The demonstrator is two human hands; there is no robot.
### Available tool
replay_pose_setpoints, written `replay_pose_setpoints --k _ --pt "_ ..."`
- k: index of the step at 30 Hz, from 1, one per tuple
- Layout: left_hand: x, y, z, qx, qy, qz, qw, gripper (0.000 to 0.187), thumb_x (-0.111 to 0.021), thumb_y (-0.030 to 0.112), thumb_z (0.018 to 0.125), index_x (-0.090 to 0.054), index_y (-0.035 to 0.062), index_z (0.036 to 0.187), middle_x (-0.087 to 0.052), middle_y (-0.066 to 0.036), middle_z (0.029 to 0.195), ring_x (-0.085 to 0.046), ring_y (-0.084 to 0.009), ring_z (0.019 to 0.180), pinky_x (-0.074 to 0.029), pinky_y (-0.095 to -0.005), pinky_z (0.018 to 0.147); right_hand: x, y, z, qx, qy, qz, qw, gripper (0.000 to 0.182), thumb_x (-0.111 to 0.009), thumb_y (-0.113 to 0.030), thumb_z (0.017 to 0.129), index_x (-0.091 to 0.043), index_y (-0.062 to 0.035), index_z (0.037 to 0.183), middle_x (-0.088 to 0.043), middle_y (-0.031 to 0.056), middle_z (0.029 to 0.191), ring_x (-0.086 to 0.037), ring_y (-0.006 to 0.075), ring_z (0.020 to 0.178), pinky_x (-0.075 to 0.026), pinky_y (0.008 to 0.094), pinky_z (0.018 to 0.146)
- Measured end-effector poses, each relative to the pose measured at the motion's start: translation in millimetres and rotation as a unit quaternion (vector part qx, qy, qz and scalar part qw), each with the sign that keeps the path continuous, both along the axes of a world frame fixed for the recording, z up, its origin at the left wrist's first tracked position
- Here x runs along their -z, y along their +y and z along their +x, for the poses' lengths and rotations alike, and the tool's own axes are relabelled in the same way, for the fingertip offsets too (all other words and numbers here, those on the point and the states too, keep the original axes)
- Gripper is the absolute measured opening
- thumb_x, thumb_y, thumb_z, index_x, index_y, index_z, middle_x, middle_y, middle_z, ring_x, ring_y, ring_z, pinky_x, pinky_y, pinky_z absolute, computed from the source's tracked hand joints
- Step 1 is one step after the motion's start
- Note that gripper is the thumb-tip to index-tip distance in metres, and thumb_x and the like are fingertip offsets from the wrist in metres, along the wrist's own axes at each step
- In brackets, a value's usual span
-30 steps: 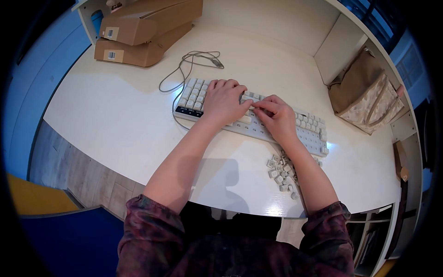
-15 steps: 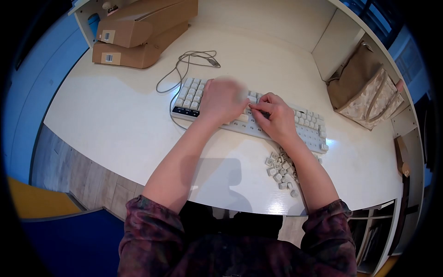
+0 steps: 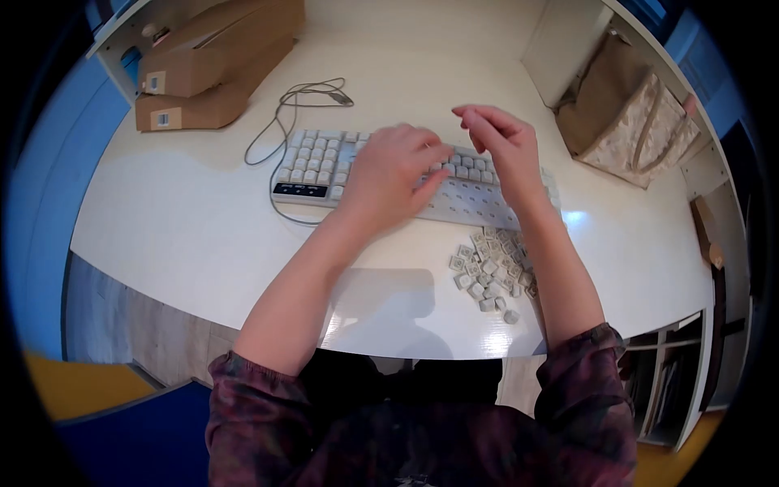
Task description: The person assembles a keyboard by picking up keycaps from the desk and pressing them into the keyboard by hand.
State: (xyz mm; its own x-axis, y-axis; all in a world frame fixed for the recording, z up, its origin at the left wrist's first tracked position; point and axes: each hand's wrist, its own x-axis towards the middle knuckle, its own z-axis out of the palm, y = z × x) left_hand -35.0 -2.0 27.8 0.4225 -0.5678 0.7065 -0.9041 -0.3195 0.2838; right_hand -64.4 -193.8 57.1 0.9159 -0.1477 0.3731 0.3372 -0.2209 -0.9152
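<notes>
A white keyboard (image 3: 479,204) lies across the desk, with keycaps on its left block and upper rows and bare key sockets in the lower rows. My left hand (image 3: 389,166) rests over the middle of it, fingers bent on the keys and thumb held apart, gripping nothing that I can see. Above the keyboard's back edge, my right hand (image 3: 503,142) is raised with its fingers drawn together; whatever may be between the fingertips cannot be made out. Loose keycaps (image 3: 491,272) are heaped in front of the keyboard, beside my right forearm.
The keyboard's grey cable (image 3: 280,122) lies coiled at the back left. Two brown cardboard boxes (image 3: 191,109) are stacked at the far left. A brown and patterned bag (image 3: 617,122) leans by the right side panel. The desk's front edge (image 3: 454,357) is near my body.
My right hand has lifted off the keys, up and away to the back. My left hand has spread its fingers over the middle keys. The view has shifted slightly.
</notes>
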Motion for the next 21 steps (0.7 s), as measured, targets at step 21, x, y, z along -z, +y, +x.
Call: replay_pose_setpoints --k 21 --pt "17.5 -29.4 -34.4 0.162 0.023 0.11 0.98 0.013 -0.069 0.014 0.085 -0.068 0.0086 0.097 -0.062 -0.003 0.093 -0.06 -0.0216 0.089 -0.047 -0.0356 0.081 -3.7 1.5 -0.8 -0.02 -0.016 0.021 0.999 0.022 -0.068 -0.021 0.091 -0.076 -0.0024 0.102 -0.058 -0.0025 0.074 -0.044 0.006 0.066 -0.036 0.0221 0.06"
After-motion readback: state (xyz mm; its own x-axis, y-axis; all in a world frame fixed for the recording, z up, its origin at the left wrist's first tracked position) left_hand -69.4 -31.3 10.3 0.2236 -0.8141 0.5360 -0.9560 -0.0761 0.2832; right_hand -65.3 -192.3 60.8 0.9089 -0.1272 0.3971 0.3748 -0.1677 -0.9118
